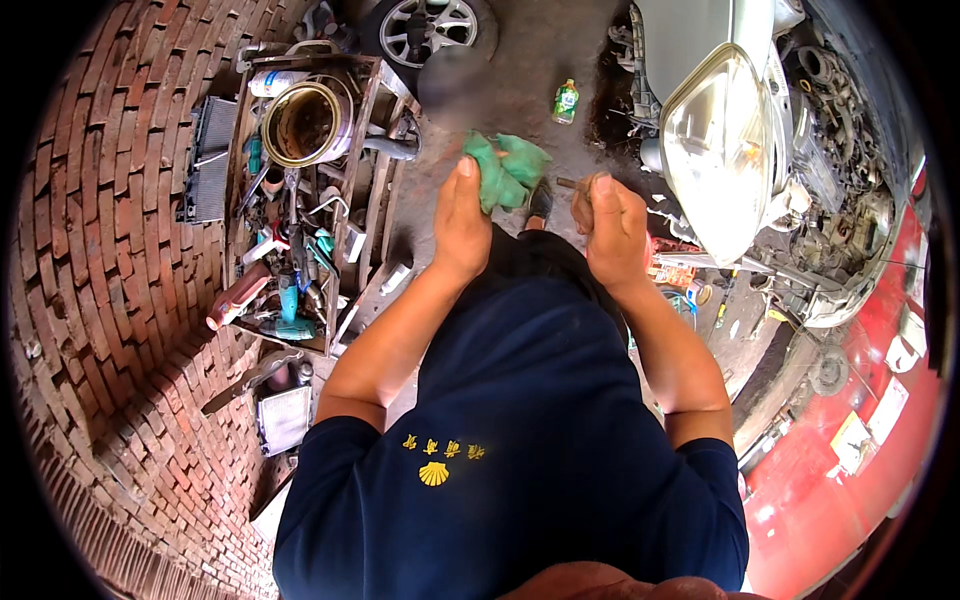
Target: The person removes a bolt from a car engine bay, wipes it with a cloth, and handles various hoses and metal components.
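Out in front of my body, my left hand [463, 222] is closed on a crumpled green cloth [503, 178], its thumb pressing on the near side and the cloth hanging past the fingers. My right hand [616, 232] is closed around a small brown, rusty-looking metal part [581, 206]. A short dark rod sticks out of that part toward the cloth. A small gap separates the rod from the cloth. My fingers hide most of the part, so its kind does not show.
On the left, a metal cart [335, 300] holds an open can [306, 122] and scattered tools, beside a brick wall [110, 200]. A wheel [428, 30] and a green bottle [566, 102] are ahead. At right, a headlamp [718, 150] adjoins an opened red vehicle [840, 400].
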Motion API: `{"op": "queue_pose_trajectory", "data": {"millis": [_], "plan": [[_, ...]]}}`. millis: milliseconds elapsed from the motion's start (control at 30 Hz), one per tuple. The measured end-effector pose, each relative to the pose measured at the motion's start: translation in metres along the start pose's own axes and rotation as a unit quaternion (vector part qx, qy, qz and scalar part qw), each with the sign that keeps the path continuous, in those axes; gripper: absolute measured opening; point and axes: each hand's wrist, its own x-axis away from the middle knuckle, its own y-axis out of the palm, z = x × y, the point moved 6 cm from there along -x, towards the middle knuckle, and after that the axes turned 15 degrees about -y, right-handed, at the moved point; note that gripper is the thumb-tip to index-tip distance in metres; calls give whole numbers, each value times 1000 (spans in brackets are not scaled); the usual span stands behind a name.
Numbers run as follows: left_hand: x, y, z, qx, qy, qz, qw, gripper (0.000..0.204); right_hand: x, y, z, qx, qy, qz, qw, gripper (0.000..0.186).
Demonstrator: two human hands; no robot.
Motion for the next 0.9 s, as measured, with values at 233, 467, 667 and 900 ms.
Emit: {"op": "queue_pose_trajectory", "data": {"millis": [233,467,667,900], "plan": [[9,16,-1,8,-45,-45,998,57,-4,-1,-8,-26,-7,5,1000,49],[17,31,1,-4,-24,-80,997,55,-3,-7,-16,49,-65,-6,997,51],[23,36,5,-6,-27,-84,996,55,-4,-10,-21,94,-67,-21,993,52],[24,41,3,-13,-27,-95,995,55,-2,-4,-24,21,-71,-11,997,47]]}}
